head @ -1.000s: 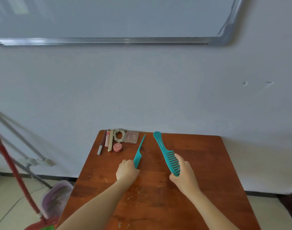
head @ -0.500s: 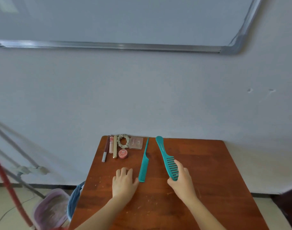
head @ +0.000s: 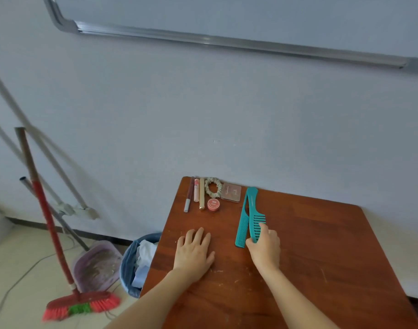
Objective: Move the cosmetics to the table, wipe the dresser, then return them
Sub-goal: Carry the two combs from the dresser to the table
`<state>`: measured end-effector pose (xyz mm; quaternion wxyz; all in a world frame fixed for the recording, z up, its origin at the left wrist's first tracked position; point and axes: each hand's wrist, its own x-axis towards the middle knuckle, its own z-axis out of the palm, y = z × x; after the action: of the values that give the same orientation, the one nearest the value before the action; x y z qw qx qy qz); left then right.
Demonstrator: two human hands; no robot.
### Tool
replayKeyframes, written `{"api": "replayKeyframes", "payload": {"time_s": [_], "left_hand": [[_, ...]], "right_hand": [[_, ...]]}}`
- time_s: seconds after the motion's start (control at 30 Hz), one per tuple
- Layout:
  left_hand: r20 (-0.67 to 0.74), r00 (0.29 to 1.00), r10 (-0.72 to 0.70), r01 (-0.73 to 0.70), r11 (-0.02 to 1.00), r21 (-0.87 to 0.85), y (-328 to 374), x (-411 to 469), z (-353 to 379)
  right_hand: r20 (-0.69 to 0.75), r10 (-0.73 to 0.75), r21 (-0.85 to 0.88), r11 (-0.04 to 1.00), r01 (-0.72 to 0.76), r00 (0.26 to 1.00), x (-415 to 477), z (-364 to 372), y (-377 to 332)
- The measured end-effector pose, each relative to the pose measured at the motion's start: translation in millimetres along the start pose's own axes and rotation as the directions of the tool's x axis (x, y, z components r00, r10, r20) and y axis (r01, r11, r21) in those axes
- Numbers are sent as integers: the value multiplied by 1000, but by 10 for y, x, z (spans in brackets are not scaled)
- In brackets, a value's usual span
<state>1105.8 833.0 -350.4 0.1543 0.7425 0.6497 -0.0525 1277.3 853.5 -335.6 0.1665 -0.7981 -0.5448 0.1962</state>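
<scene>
Fingers [head: 263, 230] of right hand [head: 266, 250] pinching wide-tooth comb [head: 252, 205], left hand [head: 193, 251] fingers [head: 199, 235] spread flat on table [head: 322, 245]

blue-grey wall [head: 203, 115], whiteboard [head: 250, 15], pale floor [head: 18, 269], broom [head: 81, 305]

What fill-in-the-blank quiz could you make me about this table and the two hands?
1. The right hand grips the wide-toothed teal plastic ____.
2. The left hand lies flat on the brown wooden table, holding ____.
3. The red-bristled broom stands to the table's ____.
Missing words: comb; nothing; left.
</scene>
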Motion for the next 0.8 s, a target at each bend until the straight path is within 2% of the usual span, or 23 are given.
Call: {"api": "replayKeyframes", "payload": {"time_s": [0.07,0.17,0.4,0.5,0.63,0.73,0.8], "left_hand": [[4,1000,11,-11,1000,-5,-14,3,-7],[11,999,30,-30,1000,-4,-38,9,-8],[35,998,55,-56,998,40,-36,26,-76],[-20,997,76,-75,997,33,12,93,-189],[-97,974,204,-210,976,-61,214,199,-219],[-176,911,373,-390,918,-71,485,301,-172],[-97,886,454,-459,888,-34,698,315,-184]], "right_hand": [[-4,-4,-131,991,4,1000,-2,32,-20],[5,-13,-184,983,14,1000,1,63,-28],[-4,-23,-116,993,22,1000,-122,-52,182],[-29,12,-75,997,-14,1000,-253,-171,340],[-53,93,-49,994,-96,994,-541,-279,604],[-72,164,-62,984,-169,984,-822,-316,801],[-118,235,-50,969,-242,965,-995,-388,921]]}}
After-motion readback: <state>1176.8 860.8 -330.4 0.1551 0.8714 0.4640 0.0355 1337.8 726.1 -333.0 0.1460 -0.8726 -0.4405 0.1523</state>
